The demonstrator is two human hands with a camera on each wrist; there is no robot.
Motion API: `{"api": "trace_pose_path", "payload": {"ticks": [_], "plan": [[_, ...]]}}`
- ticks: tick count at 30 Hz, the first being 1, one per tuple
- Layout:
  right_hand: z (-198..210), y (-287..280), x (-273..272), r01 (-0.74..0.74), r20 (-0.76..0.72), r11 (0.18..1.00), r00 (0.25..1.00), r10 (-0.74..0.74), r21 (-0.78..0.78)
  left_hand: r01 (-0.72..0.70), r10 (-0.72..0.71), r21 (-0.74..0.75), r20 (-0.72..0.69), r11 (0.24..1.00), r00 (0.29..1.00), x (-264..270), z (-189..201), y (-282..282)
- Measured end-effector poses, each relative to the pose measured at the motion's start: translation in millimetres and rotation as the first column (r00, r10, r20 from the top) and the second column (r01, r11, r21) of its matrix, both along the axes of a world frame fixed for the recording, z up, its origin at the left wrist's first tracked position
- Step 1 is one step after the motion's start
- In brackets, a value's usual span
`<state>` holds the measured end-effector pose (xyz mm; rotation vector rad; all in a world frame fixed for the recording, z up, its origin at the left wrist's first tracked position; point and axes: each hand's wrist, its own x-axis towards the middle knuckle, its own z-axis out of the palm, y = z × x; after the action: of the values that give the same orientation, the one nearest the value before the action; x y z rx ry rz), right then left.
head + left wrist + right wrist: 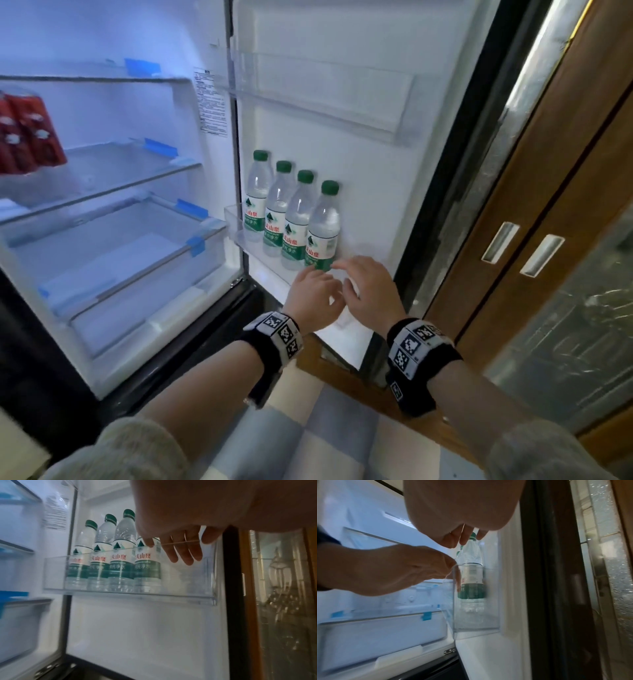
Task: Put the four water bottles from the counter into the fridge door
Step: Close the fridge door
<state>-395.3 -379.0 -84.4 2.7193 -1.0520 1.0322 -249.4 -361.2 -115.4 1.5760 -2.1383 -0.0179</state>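
Observation:
Several clear water bottles with green caps and green-white labels stand upright in a row in the clear door bin (235, 222) of the open fridge; the rightmost bottle (323, 229) is nearest my hands. My left hand (315, 291) hovers at the bin's front rim (188, 582), fingers (181, 553) straight and loose, holding nothing. My right hand (363, 284) is just right of it, fingers spread and empty. In the right wrist view my right hand (464, 538) hangs above the bottle (471, 574), with my left hand (402, 570) at the bin's edge. I cannot tell whether either hand touches the bottle.
The bin has free room to the right of the bottles (187, 574). An upper door bin (325, 99) holds nothing. Red cans (27, 133) sit on a fridge shelf at left, above clear drawers (113, 246). A wooden sliding door with glass (548, 205) stands right.

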Motion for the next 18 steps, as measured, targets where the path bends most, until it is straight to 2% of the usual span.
{"api": "trace_pose_path", "payload": {"ticks": [5,8,10,12,14,18], "plan": [[-3.9,28.9,3.2,-0.171,-0.052,0.985,0.984,0.17,-0.013,-0.128,0.135,0.056,-0.152,0.99,0.979,26.8,4.7,37.3],[-0.6,46.6,18.0,-0.27,-0.058,0.959,0.962,0.266,-0.086,-0.208,0.214,0.081,-0.087,0.975,0.973,48.0,2.2,57.5],[3.3,60.0,31.8,-0.362,-0.067,0.915,0.932,0.355,-0.179,-0.286,0.292,0.104,-0.059,0.953,0.954,62.8,-1.5,71.8],[7.7,72.7,48.9,-0.457,-0.077,0.856,0.888,0.453,-0.243,-0.369,0.381,0.118,-0.104,0.922,0.919,77.9,-2.1,86.6],[11.4,84.5,67.3,-0.541,-0.125,0.8,0.84,0.528,-0.259,-0.438,0.455,0.133,-0.155,0.889,0.877,94.9,-4.3,100.1],[17.1,103.3,105.8,-0.686,-0.254,0.687,0.728,0.637,-0.24,-0.547,0.58,0.21,-0.154,0.81,0.8,132.3,-11.1,131.2]]}}
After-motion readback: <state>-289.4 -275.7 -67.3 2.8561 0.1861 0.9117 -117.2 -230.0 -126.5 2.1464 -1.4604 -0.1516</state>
